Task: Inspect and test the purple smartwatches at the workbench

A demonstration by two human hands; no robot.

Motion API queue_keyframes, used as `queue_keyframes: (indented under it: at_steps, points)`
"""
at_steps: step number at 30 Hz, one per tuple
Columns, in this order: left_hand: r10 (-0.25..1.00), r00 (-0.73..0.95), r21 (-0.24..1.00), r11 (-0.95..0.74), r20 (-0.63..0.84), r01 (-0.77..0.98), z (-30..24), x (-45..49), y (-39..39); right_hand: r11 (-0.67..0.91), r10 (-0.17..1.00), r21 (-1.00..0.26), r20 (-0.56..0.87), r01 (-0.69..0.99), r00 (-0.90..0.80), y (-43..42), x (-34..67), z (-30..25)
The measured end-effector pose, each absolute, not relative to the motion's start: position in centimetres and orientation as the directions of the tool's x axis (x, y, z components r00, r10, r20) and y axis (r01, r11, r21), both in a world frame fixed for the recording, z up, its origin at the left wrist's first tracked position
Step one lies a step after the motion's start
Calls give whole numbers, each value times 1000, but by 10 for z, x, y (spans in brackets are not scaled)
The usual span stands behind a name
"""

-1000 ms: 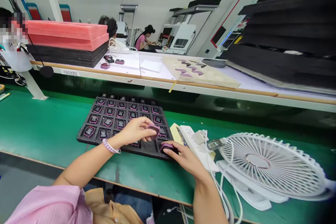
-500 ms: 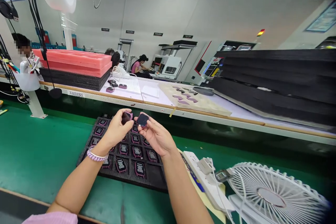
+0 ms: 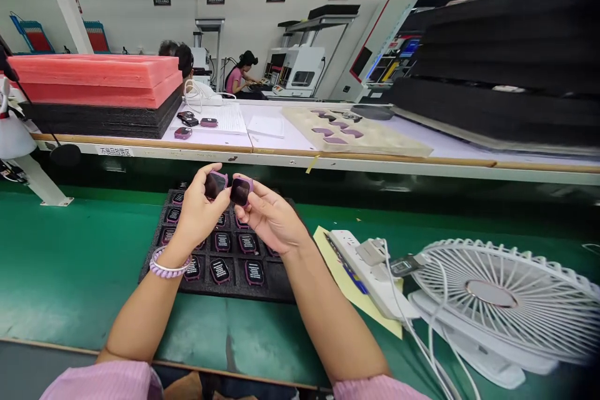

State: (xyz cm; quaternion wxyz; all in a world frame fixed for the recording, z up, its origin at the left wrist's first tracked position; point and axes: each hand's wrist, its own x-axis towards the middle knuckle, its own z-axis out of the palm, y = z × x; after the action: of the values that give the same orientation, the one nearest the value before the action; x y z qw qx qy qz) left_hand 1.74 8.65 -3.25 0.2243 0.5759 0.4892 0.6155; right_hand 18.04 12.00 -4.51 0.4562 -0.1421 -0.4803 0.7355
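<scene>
Between the thumb and fingers of my left hand [image 3: 194,212] is a smartwatch body [image 3: 215,184] with a dark screen and purple frame. My right hand [image 3: 272,219] pinches a second smartwatch body [image 3: 240,190], its dark face turned toward me. The two watches are held side by side, close together. Below them lies a black foam tray [image 3: 234,290] with rows of compartments. Many of these hold purple-framed watches [image 3: 220,270] whose lit screens show white text. My hands and forearms cover part of the tray.
On the right of the green bench [image 3: 84,262] are a white power strip [image 3: 370,281], yellow paper and a white fan [image 3: 492,300]. The raised shelf [image 3: 262,150] carries pink foam [image 3: 94,81], loose watches and stacked black foam [image 3: 497,69]. A person [image 3: 239,78] sits at machines behind.
My view has tilted downward and come closer to the shelf. The right-hand watch has turned so its purple frame shows more. Both hands still hold their watches.
</scene>
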Motion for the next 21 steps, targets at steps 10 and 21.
queue_keyframes:
  at_steps: [10,21]
  points:
    - [822,-244,848,-446,515,288,-32,23,87,-156,815,-816,212,-556,-539,121,182,-44]
    - [824,-244,855,-460,512,239,-32,25,87,-155,813,-810,220,-566,-538,116,181,-41]
